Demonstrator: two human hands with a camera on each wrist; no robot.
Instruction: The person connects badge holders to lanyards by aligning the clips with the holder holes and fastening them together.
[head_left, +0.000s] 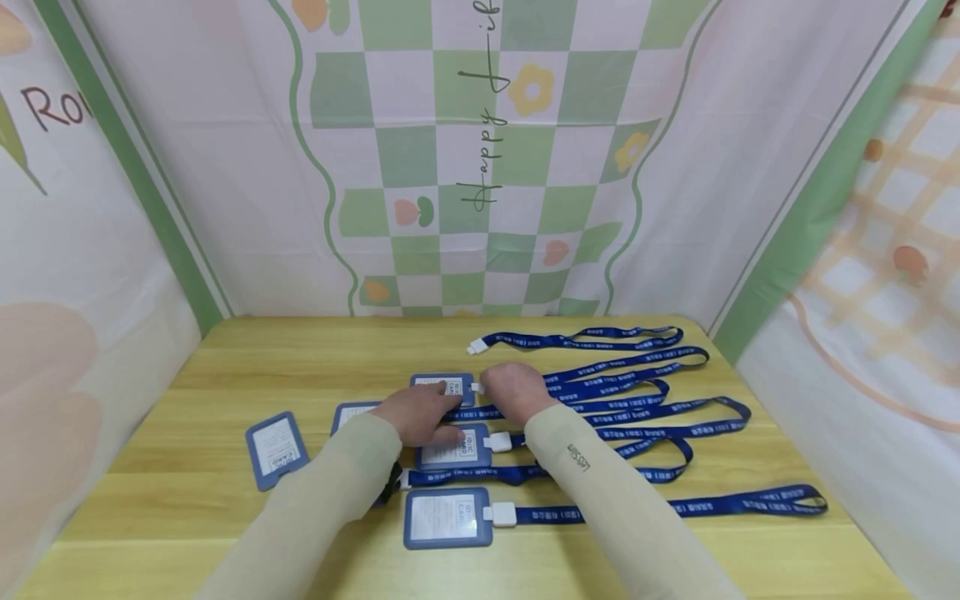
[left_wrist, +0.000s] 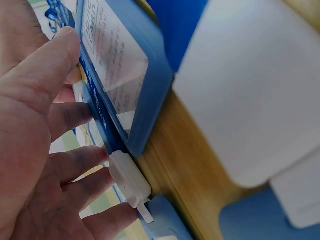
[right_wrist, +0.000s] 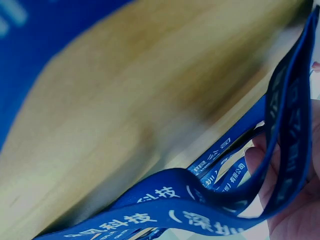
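Observation:
My left hand (head_left: 423,414) reaches over the badge rows, index finger resting on the farthest blue badge holder (head_left: 429,380). Its thumb lies over the edge of a nearer badge holder (head_left: 442,456). In the left wrist view the fingers are spread, beside a lanyard's white clip (left_wrist: 129,175). My right hand (head_left: 516,390) is curled at the clip end of the far badge's blue lanyard (head_left: 600,365) and seems to pinch it; the fingertips are hidden. Loose loops of blue lanyard (right_wrist: 200,212) cross in front of that hand in the right wrist view.
A badge holder without lanyard (head_left: 276,450) lies at left; another badge holder (head_left: 348,414) is partly covered by the left arm. Nearest is a clipped badge holder (head_left: 448,518). A lanyard without badge (head_left: 570,342) lies at the back. Patterned curtain (head_left: 465,167) surrounds the wooden table (head_left: 180,500).

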